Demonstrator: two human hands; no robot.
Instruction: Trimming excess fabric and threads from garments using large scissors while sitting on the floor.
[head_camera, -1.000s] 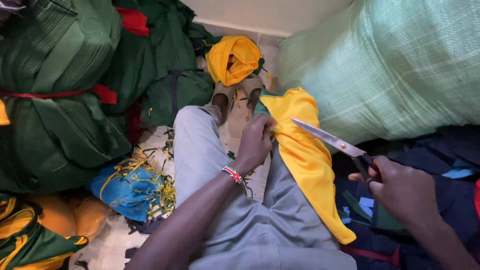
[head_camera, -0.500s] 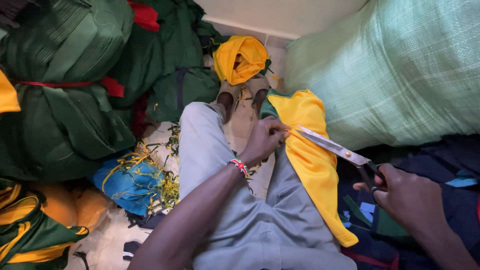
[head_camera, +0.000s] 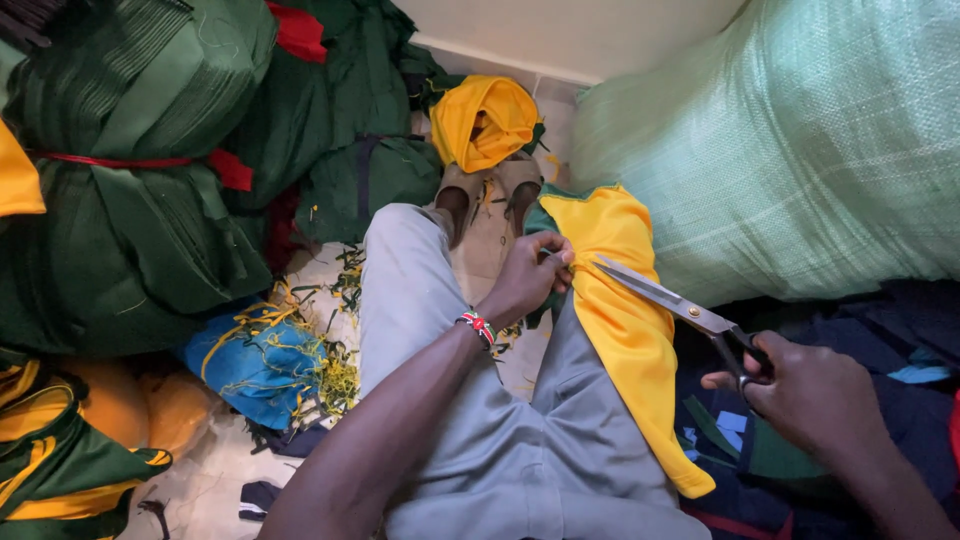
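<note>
A long strip of bright yellow fabric with a dark green edge (head_camera: 628, 340) lies draped along the person's right thigh, running from near the knee down toward the lower right. The left hand (head_camera: 530, 275) is clenched on the upper left edge of this strip, pinching it between fingers and thumb; a beaded red, white and black bracelet (head_camera: 478, 328) sits on that wrist. A pair of large steel scissors with black handles (head_camera: 680, 305) meets the cloth just beside the left hand, the blade tips at the pinched edge. The right hand (head_camera: 805, 395) grasps the scissors by the handles, fingers through the loops, out to the right of the leg.

The person sits with legs in light grey trousers (head_camera: 480, 450) stretched forward, and tan shoes (head_camera: 490, 195) show at the feet. Just beyond the shoes rests a bunched yellow cloth bundle (head_camera: 485, 120). A big pale green woven sack (head_camera: 790, 150) fills the upper right. Bundles of dark green fabric tied with red strips (head_camera: 130, 180) pile up on the left. A crumpled blue cloth (head_camera: 255, 365) strewn with yellow and green thread scraps lies by the left leg.
</note>
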